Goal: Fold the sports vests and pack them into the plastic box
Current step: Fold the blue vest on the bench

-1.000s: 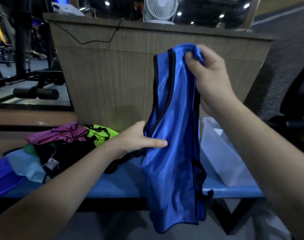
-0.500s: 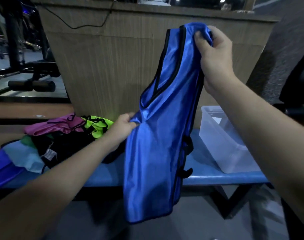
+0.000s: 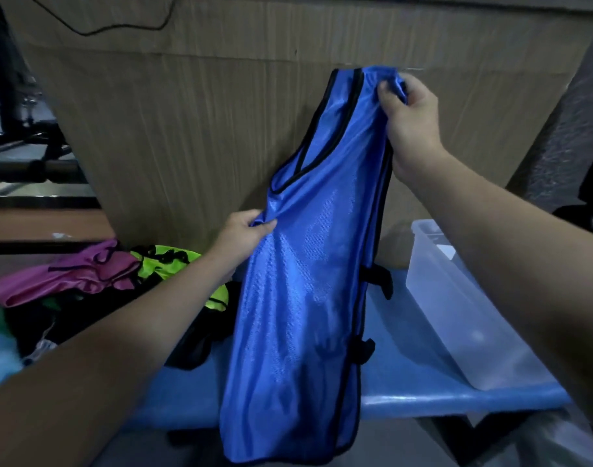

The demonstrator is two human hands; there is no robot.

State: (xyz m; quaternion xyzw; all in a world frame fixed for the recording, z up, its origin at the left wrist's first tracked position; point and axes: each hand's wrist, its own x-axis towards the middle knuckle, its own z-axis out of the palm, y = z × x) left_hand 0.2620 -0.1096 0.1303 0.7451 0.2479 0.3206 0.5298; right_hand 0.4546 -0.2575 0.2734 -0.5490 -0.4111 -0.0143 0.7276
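Note:
A shiny blue sports vest [image 3: 305, 298] with black trim hangs lengthwise in the air above the blue bench [image 3: 423, 382]. My right hand [image 3: 409, 123] grips its shoulder straps at the top. My left hand [image 3: 244, 234] pinches the vest's left edge below the neckline. The vest's lower hem drops past the bench's front edge. A clear plastic box [image 3: 457, 315] stands on the bench at the right, partly behind my right forearm. More vests lie in a heap at the left: a pink one [image 3: 69, 274], a neon green one [image 3: 173, 264] and dark ones [image 3: 86, 318].
A wooden counter panel [image 3: 187, 129] rises right behind the bench, with a black cable along its top. Gym equipment with a padded roller [image 3: 35, 170] stands at the far left. A dark chair shape sits at the right edge.
My right hand has lowered in the picture as the view tilted down. My left hand shifted from the vest's middle to pinching its left edge, spreading the fabric wider.

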